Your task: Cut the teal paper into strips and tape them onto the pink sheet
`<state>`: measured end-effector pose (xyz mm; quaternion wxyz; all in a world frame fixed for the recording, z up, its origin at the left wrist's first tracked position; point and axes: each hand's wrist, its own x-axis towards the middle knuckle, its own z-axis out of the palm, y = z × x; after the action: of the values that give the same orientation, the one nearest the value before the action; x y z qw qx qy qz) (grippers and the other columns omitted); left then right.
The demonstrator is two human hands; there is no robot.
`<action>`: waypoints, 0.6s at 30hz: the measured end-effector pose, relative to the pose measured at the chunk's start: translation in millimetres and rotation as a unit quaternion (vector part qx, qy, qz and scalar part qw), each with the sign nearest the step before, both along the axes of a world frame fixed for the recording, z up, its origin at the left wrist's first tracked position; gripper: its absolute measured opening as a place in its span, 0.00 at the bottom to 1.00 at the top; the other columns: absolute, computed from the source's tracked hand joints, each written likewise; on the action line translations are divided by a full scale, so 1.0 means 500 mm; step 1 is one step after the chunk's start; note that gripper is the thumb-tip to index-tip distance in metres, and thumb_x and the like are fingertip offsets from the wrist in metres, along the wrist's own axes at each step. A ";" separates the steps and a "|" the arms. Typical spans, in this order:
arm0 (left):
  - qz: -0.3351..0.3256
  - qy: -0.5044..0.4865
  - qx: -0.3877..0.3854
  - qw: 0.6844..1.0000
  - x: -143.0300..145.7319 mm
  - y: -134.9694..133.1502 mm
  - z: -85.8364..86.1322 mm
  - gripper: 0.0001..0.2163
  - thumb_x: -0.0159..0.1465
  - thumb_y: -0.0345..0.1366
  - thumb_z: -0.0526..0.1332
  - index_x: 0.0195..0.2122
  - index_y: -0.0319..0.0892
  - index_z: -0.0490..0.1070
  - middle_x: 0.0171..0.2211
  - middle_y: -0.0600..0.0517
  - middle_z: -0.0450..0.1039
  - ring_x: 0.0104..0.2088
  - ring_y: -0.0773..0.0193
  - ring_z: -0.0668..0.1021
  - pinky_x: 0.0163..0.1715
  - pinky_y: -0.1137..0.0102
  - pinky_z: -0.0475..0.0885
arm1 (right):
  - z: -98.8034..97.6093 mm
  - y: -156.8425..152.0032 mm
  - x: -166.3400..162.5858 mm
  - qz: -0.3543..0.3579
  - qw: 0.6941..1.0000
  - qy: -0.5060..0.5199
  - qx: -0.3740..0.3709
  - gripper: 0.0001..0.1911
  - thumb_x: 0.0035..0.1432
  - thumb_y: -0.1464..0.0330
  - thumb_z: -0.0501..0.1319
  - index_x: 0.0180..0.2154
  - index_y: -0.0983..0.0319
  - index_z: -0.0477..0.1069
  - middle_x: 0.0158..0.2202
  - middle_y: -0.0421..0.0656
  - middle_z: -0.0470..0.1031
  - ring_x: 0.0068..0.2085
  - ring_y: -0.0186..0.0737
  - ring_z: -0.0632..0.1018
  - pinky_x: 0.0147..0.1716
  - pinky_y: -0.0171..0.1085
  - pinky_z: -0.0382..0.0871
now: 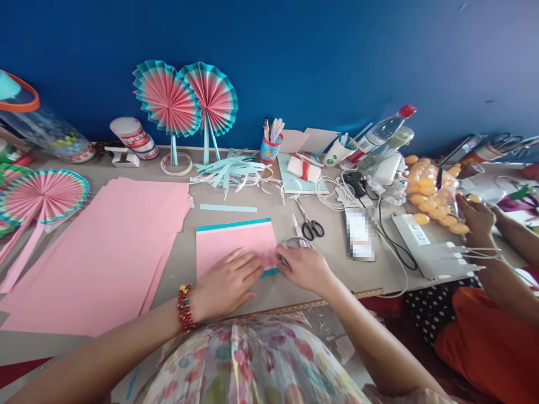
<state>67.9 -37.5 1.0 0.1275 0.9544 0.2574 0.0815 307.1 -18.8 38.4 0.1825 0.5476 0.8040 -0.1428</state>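
Note:
A pink sheet of paper (233, 245) with blue and white bands along its far edge lies in front of me. A blue band also shows at its near edge. My left hand (229, 285) rests flat on the near part of the sheet, fingers stretched out. At the sheet's right edge, my right hand (304, 268) is closed, its fingers bent round a roll of tape (298, 239) whose rim shows above the knuckles. The fingertips are partly blurred. Beyond that hand lie a white craft knife (298, 229) and black-handled scissors (313, 229). A pale blue strip (228, 208) lies beyond the sheet.
A large stack of pink paper (101, 252) lies to the left. Folded paper fans (168, 106) lean on the wall behind paper strips (229, 171). A phone (360, 234), a power strip (423, 241) and another person's hands (478, 219) are at the right.

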 end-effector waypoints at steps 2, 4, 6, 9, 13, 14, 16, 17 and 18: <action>-0.038 -0.028 0.012 0.999 0.024 0.006 -0.013 0.21 0.73 0.42 0.51 0.62 0.37 0.64 0.63 0.46 0.66 0.63 0.56 0.65 0.67 0.62 0.52 | 0.001 0.000 -0.001 0.000 1.000 0.000 -0.001 0.12 0.66 0.62 0.53 0.48 0.57 0.70 0.39 0.43 0.81 0.36 0.41 0.78 0.29 0.36 0.53; -0.065 -0.031 0.029 0.997 0.043 0.010 -0.033 0.21 0.73 0.42 0.52 0.61 0.35 0.65 0.61 0.44 0.68 0.62 0.56 0.67 0.65 0.64 0.56 | 0.003 0.000 -0.001 0.000 1.000 -0.001 -0.002 0.12 0.66 0.63 0.53 0.47 0.57 0.70 0.40 0.43 0.80 0.36 0.42 0.78 0.29 0.36 0.53; -0.079 -0.026 0.049 0.995 0.053 0.011 -0.053 0.21 0.73 0.42 0.52 0.61 0.35 0.65 0.61 0.44 0.67 0.63 0.55 0.66 0.65 0.63 0.56 | 0.006 0.000 0.003 0.002 1.000 0.004 -0.007 0.12 0.65 0.63 0.54 0.48 0.58 0.70 0.40 0.44 0.80 0.36 0.42 0.78 0.29 0.37 0.53; -0.084 -0.015 0.062 0.994 0.052 0.010 -0.070 0.23 0.72 0.45 0.53 0.62 0.34 0.64 0.63 0.44 0.66 0.64 0.54 0.64 0.65 0.61 0.55 | 0.011 0.001 0.013 0.011 1.000 0.023 -0.015 0.13 0.64 0.65 0.55 0.50 0.58 0.69 0.39 0.44 0.80 0.37 0.42 0.78 0.30 0.36 0.53; -0.078 -0.016 0.068 0.995 0.047 0.008 -0.072 0.23 0.72 0.46 0.55 0.62 0.36 0.64 0.63 0.45 0.66 0.63 0.53 0.65 0.63 0.61 0.58 | 0.016 0.001 0.024 0.003 0.999 0.040 -0.017 0.15 0.64 0.68 0.54 0.52 0.57 0.67 0.39 0.42 0.81 0.36 0.41 0.78 0.31 0.36 0.53; -0.079 -0.017 0.070 0.994 0.047 0.008 -0.072 0.23 0.72 0.46 0.55 0.62 0.37 0.64 0.63 0.45 0.66 0.62 0.54 0.66 0.63 0.60 0.59 | 0.016 0.000 0.025 -0.001 0.999 0.039 -0.018 0.15 0.64 0.67 0.54 0.52 0.57 0.67 0.38 0.42 0.81 0.36 0.41 0.78 0.30 0.36 0.53; -0.087 -0.016 0.074 0.993 0.048 0.008 -0.071 0.22 0.72 0.44 0.55 0.63 0.38 0.63 0.64 0.46 0.64 0.62 0.54 0.66 0.62 0.60 0.59 | 0.015 -0.001 0.027 -0.006 0.999 0.027 -0.016 0.14 0.65 0.65 0.54 0.51 0.57 0.68 0.37 0.42 0.80 0.35 0.41 0.78 0.29 0.36 0.52; -0.093 -0.015 0.075 0.993 0.049 0.008 -0.071 0.22 0.72 0.43 0.55 0.64 0.39 0.63 0.65 0.46 0.63 0.62 0.54 0.65 0.62 0.59 0.59 | 0.014 -0.002 0.027 -0.005 1.000 0.021 -0.015 0.13 0.66 0.64 0.54 0.51 0.57 0.68 0.37 0.42 0.80 0.35 0.42 0.77 0.29 0.36 0.52; -0.096 -0.014 0.076 0.992 0.049 0.008 -0.071 0.22 0.72 0.42 0.55 0.64 0.39 0.62 0.65 0.47 0.62 0.63 0.54 0.65 0.62 0.59 0.59 | 0.013 -0.002 0.027 -0.002 1.000 0.017 -0.014 0.13 0.66 0.64 0.54 0.50 0.57 0.69 0.36 0.43 0.80 0.35 0.42 0.77 0.29 0.36 0.52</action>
<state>92.6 -33.4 -34.6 0.0658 0.9804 0.1554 0.1016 320.9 -19.9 45.1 0.1764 0.5444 0.8036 -0.1636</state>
